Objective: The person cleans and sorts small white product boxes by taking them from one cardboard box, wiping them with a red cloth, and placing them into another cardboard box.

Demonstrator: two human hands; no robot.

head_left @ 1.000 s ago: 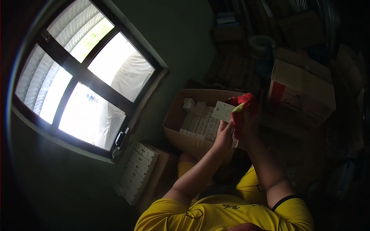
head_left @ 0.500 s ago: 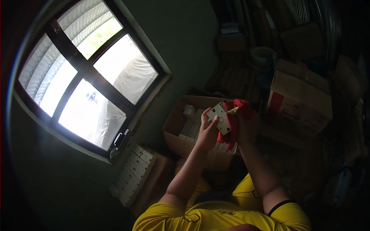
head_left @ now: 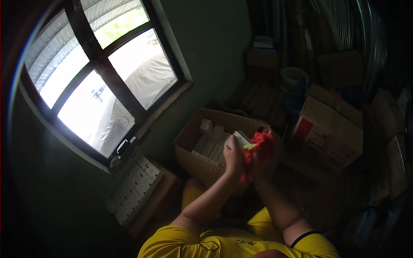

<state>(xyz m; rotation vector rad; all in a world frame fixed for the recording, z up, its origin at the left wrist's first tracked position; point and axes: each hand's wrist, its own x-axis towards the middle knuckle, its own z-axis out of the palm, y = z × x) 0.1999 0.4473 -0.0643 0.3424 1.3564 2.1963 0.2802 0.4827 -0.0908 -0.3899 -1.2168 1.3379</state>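
Left hand [head_left: 233,162] grips a pale, flat-sided rectangular block [head_left: 241,138] above the carton, its marked face now out of sight

Head view: half a second ago the block's broad face, with its ring and dark holes, was turned to the camera; now only a narrow, pale portion shows between the fingers and a crumpled red cloth [head_left: 263,146] with a yellow-green patch. That suggests the block has been turned so that the cloth meets another side of it. The left hand is closed around the block's near end, thumb uppermost. The right hand [head_left: 259,167] is bunched in the cloth at the other end; its fingers are largely covered, so their exact hold cannot be told. The two hands are close together, over the near right part of an open brown cardboard carton [head_left: 193,165].

The cloth looks soft and thin, falling in loose folds, while the block looks rigid, smooth and straight-edged. Inside the carton, matching white blocks [head_left: 211,148] lie in close rows, with one small white cube-like piece [head_left: 206,125] raised near the far left corner. Beside the carton, a bank of white panels with dark holes [head_left: 135,187] lines a tilted brown cardboard box [head_left: 157,198], matte and plain-sided.
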